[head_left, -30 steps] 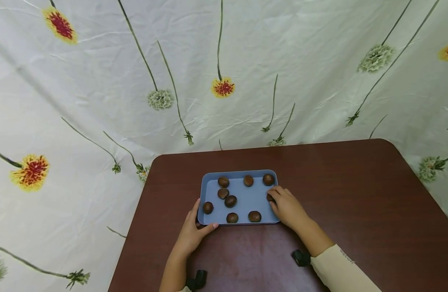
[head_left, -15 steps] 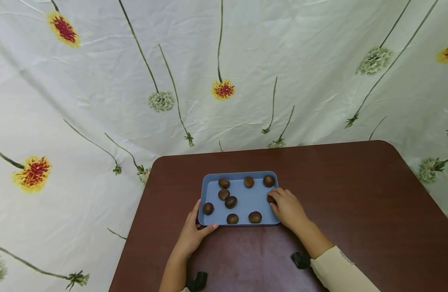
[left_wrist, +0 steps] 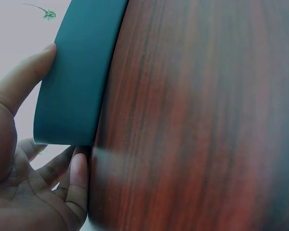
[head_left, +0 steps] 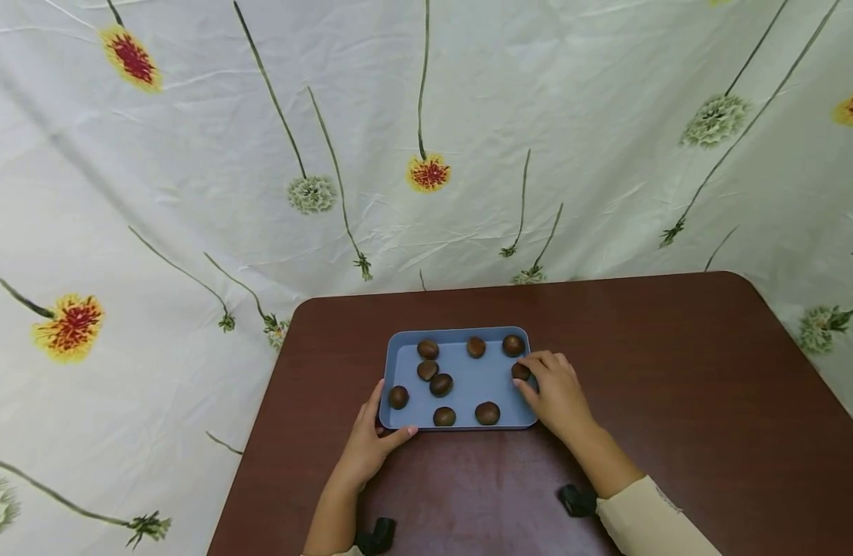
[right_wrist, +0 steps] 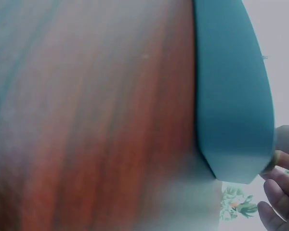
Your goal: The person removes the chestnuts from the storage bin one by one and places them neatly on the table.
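Note:
In the head view, several brown chestnuts (head_left: 487,413) lie spread over a shallow blue tray (head_left: 466,371) on the table. My left hand (head_left: 367,444) holds the tray's near left corner. Its thumb lies against the front wall, as the left wrist view also shows, and its fingers run along the left side. At the tray's right side, the thumb and fingers of my right hand (head_left: 557,394) pinch a single chestnut (head_left: 520,371), partly covered by the fingers. In the right wrist view the tray wall (right_wrist: 236,96) hides most of that grip.
A dark reddish-brown wooden table (head_left: 677,386) extends well beyond the tray, mostly to the right. Behind it hangs a white cloth (head_left: 593,116) printed with flowers. A black device (head_left: 576,500) sits at the right wrist, and another black device (head_left: 376,535) at the left wrist.
My right hand has shifted slightly right and its fingers have spread a little, so more of the chestnut shows. The left hand and the tray stay in place.

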